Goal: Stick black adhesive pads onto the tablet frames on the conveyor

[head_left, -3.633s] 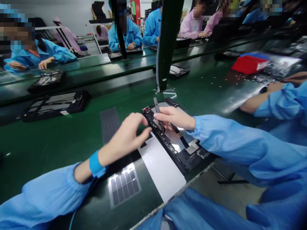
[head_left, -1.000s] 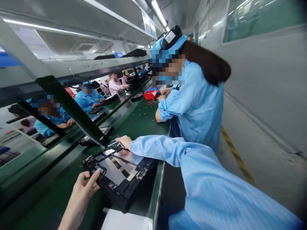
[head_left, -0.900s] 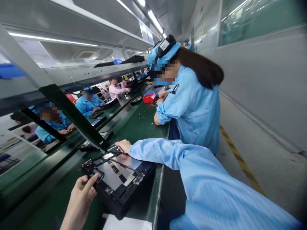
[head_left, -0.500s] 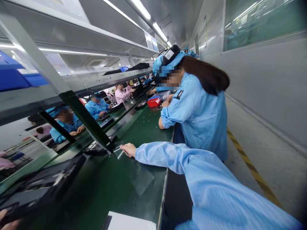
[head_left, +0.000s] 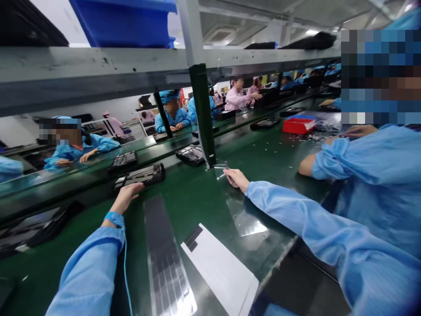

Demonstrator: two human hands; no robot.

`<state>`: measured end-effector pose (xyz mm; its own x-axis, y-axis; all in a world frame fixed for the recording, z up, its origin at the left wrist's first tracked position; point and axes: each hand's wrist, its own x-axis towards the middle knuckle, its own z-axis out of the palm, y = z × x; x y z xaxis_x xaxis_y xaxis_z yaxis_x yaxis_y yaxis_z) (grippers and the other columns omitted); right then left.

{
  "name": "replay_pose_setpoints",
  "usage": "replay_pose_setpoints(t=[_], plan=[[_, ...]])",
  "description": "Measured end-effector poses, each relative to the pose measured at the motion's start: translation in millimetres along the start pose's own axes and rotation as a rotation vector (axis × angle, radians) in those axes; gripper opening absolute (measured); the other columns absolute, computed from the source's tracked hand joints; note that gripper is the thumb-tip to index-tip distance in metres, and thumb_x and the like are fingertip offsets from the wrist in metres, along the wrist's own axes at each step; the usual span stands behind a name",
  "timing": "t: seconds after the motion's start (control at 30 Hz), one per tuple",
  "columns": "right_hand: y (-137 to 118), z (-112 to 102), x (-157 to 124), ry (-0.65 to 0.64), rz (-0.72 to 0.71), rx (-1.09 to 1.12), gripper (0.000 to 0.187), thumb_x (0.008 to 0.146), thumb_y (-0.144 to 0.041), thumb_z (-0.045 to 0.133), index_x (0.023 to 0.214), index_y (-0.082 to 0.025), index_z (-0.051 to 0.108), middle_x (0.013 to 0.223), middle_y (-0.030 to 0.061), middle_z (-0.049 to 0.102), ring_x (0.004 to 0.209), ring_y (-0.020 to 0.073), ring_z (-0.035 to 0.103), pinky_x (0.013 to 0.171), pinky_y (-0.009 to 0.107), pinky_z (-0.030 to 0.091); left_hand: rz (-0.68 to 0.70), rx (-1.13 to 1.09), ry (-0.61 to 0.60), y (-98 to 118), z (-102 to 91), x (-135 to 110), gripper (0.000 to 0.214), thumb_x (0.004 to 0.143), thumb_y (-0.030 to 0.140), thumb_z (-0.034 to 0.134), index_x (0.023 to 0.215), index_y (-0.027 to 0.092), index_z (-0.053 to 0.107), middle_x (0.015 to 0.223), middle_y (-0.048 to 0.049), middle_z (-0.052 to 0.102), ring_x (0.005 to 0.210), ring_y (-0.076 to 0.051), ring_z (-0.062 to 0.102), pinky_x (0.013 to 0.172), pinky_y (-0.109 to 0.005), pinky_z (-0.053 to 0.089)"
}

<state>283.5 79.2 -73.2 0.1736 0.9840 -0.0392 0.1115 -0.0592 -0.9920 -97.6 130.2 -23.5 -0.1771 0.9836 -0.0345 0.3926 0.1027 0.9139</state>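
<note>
Since the earlier views, the black tablet housing (head_left: 140,174) has left the white paper sheet (head_left: 220,272) and now sits at the far edge of the green table (head_left: 269,153), tilted slightly. The left hand (head_left: 126,197) reaches up to it with its fingers against the near edge, but how firm that grip is cannot be told. A blue wrist strap (head_left: 114,218) circles the left wrist, with a thin blue cord (head_left: 125,272) trailing down from it. The right hand (head_left: 236,179) is nearly closed in a small pinch on a clear plastic film (head_left: 221,171), which sticks out beyond the fingertips. A larger clear sheet (head_left: 246,224) lies flat on the table just below that hand. A dark ribbed mat (head_left: 162,259) lies beside the white paper sheet. To the right, a co-worker in a blue smock (head_left: 365,162) sits close by, near a red bin (head_left: 297,126) and scattered tiny screws (head_left: 302,137). Above, a grey metal shelf (head_left: 98,66) holds a blue crate (head_left: 121,22).
</note>
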Motion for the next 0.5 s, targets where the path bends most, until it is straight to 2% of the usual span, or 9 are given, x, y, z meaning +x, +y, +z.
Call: replay_pose_setpoints(t=[0.07, 0.13, 0.2, 0.27, 0.33, 0.37, 0.43, 0.5], plan=[[0.5, -0.8, -3.3, -0.003, -0.019, -0.025, 0.035, 0.087, -0.029, 0.044, 0.055, -0.016, 0.038, 0.035, -0.0076, 0.033, 0.028, 0.0029, 0.029, 0.029, 0.016, 0.02, 0.071, 0.01, -0.091, 10.9, 9.1, -0.9, 0.028, 0.082, 0.036, 0.055, 0.095, 0.011, 0.06, 0.097, -0.009, 0.063, 0.093, -0.019, 0.06, 0.08, -0.032, 0.047], [-3.6, -0.8, -5.9, -0.018, -0.034, -0.06, 0.035, 0.087, -0.028, 0.043, 0.055, -0.016, 0.038, 0.035, -0.0071, 0.035, 0.028, 0.0039, 0.032, 0.03, 0.017, 0.024, 0.159, 0.039, -0.183, 26.6, 22.8, -14.9, 0.034, 0.074, 0.041, 0.06, 0.091, 0.013, 0.062, 0.092, -0.0092, 0.066, 0.093, -0.022, 0.06, 0.082, -0.031, 0.046], [-14.8, 2.9, -5.8, -0.061, -0.051, -0.104, 0.032, 0.085, -0.026, 0.047, 0.055, -0.015, 0.043, 0.038, -0.0055, 0.041, 0.031, 0.005, 0.039, 0.034, 0.017, 0.031, 0.255, 0.088, -0.294, 39.6, 39.0, -43.8, 0.035, 0.069, 0.043, 0.064, 0.089, 0.014, 0.064, 0.091, -0.008, 0.066, 0.091, -0.023, 0.06, 0.085, -0.033, 0.044], [-32.3, 13.3, -0.3, -0.115, -0.075, -0.147, 0.024, 0.079, -0.021, 0.057, 0.056, -0.014, 0.05, 0.045, -0.0036, 0.049, 0.039, 0.0061, 0.046, 0.041, 0.017, 0.036, 0.363, 0.164, -0.457, 42.8, 54.9, -83.8, 0.029, 0.07, 0.039, 0.065, 0.086, 0.016, 0.066, 0.094, -0.0064, 0.066, 0.093, -0.022, 0.058, 0.089, -0.033, 0.042], [-51.5, 31.5, 12.4, -0.141, -0.091, -0.18, 0.016, 0.07, -0.014, 0.067, 0.058, -0.013, 0.056, 0.052, -0.0021, 0.054, 0.051, 0.0078, 0.052, 0.049, 0.017, 0.04, 0.695, 0.481, -0.678, 33.8, 67.3, -125.7, 0.028, 0.08, 0.035, 0.054, 0.1, 0.017, 0.062, 0.104, -0.0084, 0.061, 0.1, -0.023, 0.053, 0.092, -0.038, 0.039], [-59.7, 42.8, 21.1, -0.134, -0.088, -0.19, 0.014, 0.067, -0.012, 0.069, 0.059, -0.012, 0.057, 0.056, -0.001, 0.056, 0.059, 0.0092, 0.055, 0.054, 0.017, 0.041, 0.792, 0.601, -0.708, 25.7, 71.4, -144.3, 0.028, 0.081, 0.032, 0.052, 0.103, 0.016, 0.061, 0.11, -0.0106, 0.057, 0.106, -0.026, 0.048, 0.094, -0.042, 0.038], [-70.5, 67.6, 41.1, -0.096, -0.06, -0.196, 0.007, 0.071, -0.014, 0.067, 0.069, -0.011, 0.061, 0.071, 0.0024, 0.061, 0.074, 0.0122, 0.057, 0.065, 0.02, 0.046, 0.871, 0.749, -0.702, 6.9, 75.7, -172.2, 0.034, 0.085, 0.028, 0.045, 0.115, 0.014, 0.053, 0.122, -0.0146, 0.049, 0.113, -0.028, 0.041, 0.095, -0.046, 0.036], [-73.2, 90.8, 59.8, -0.049, -0.013, -0.18, 0.017, 0.081, -0.022, 0.058, 0.092, -0.01, 0.061, 0.094, 0.0067, 0.06, 0.087, 0.015, 0.057, 0.075, 0.028, 0.048, 0.864, 0.774, -0.654, -9.6, 75.9, -186.3, 0.037, 0.089, 0.023, 0.037, 0.124, 0.013, 0.045, 0.128, -0.0157, 0.043, 0.116, -0.028, 0.037, 0.097, -0.047, 0.036]])
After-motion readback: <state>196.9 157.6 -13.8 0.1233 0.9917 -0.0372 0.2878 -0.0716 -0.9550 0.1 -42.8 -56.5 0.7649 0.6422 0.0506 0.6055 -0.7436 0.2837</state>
